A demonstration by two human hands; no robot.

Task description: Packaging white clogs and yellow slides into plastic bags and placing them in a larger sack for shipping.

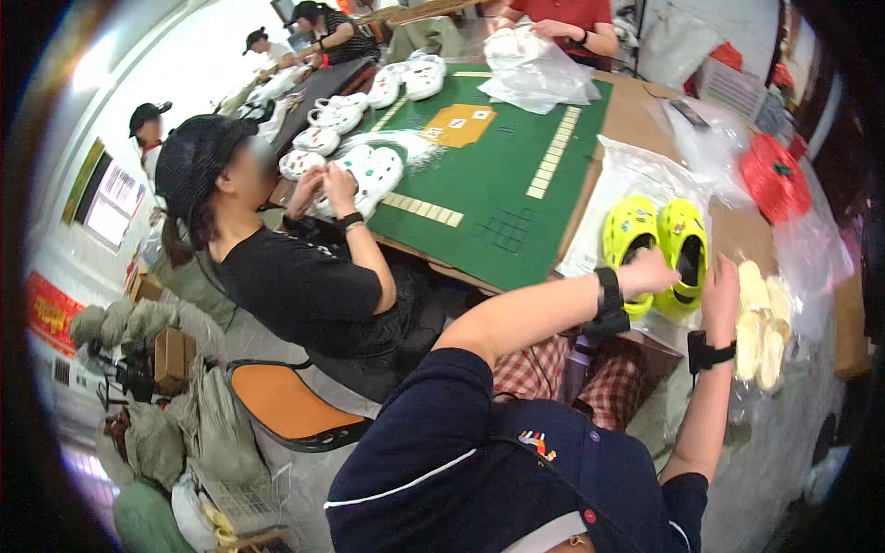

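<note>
Two lime-yellow clogs (pixel 683 233) with small charms on their toes stand side by side at the table's near right corner, heels toward me. They rest on a white plastic sheet (pixel 590 217). My left hand (pixel 648 274) reaches over the left clog's heel, its fingers curled together near the right clog's opening. Whatever they pinch is too small to make out. Close along the outer side of the right clog is my right hand (pixel 721 293), fingers pointing up. Its grip is not clear, nor whether it touches the clog. Dark bands circle both wrists.
Pale yellow slippers (pixel 763 323) lie right of my right hand, below a red bag (pixel 774 178) and clear plastic. A green mat (pixel 498 184) covers the table. On my left a co-worker (pixel 295 267) handles white clogs (pixel 369 175); another person (pixel 562 28) works across. An orange chair (pixel 293 403) stands behind.
</note>
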